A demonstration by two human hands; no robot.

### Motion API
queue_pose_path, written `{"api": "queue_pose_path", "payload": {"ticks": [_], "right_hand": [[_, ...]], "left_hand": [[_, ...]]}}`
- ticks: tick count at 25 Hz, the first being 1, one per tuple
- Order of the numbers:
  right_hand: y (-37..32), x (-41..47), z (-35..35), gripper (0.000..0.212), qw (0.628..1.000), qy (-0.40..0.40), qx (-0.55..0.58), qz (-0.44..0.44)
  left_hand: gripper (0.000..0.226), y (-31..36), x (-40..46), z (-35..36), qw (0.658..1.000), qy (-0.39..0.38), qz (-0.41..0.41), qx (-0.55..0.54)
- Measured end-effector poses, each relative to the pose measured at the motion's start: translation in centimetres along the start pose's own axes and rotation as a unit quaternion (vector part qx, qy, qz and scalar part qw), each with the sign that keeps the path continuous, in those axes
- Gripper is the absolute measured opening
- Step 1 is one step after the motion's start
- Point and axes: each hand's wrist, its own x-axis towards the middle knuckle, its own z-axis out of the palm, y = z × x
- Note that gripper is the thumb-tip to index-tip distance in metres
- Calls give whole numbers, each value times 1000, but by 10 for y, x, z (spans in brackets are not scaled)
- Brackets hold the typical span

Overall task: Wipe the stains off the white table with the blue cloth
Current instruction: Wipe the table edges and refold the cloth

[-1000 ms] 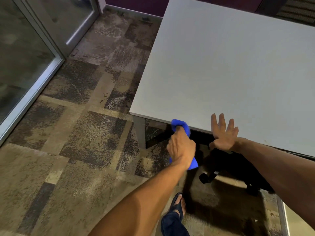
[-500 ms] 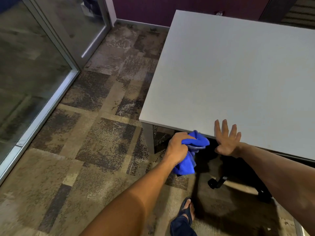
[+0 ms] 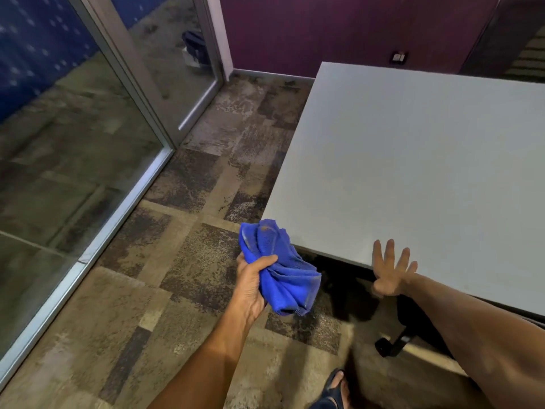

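Head view: the left hand [image 3: 250,283] is gripping a bunched blue cloth [image 3: 277,267] in its closed fingers, holding it in the air beside the near corner of the white counter [image 3: 413,172], not touching it. To its right, the right hand [image 3: 390,274] is spreading open, empty, fingers splayed at the counter's near edge. Patterned carpet [image 3: 191,261] is lying beneath both hands, and a sandalled foot [image 3: 334,389] is showing below them.

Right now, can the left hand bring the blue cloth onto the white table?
Probably yes. The left hand holds the blue cloth bunched just off the near corner of the white table, and nothing stands between them.
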Motion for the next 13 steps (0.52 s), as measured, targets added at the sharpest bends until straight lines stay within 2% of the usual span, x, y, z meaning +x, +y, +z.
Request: {"api": "queue_pose_path", "payload": {"ticks": [2,5,6,8,9,11,13], "right_hand": [[0,-5,-5,110,1000,-24,-14,2],[2,-15,-22,105,997,-53,-59,-3],[2,-20,-30,97,996,-56,-70,-7],[-1,-31,-45,73,996,-49,-70,-26],[-7,-38,-53,63,996,-54,-52,-42],[-33,-53,-67,63,995,-62,4,-82],[-79,-71,-76,60,984,-32,114,-134]], "left_hand": [[73,16,-13,3,1000,22,-10,-9],[52,48,-31,1,999,25,38,-17],[47,58,-36,1,998,26,53,-28],[51,78,-44,-2,997,24,60,-52],[56,86,-45,-5,997,11,51,-63],[58,104,-49,-8,995,-24,32,-87],[55,121,-51,-20,994,-56,22,-96]]}}
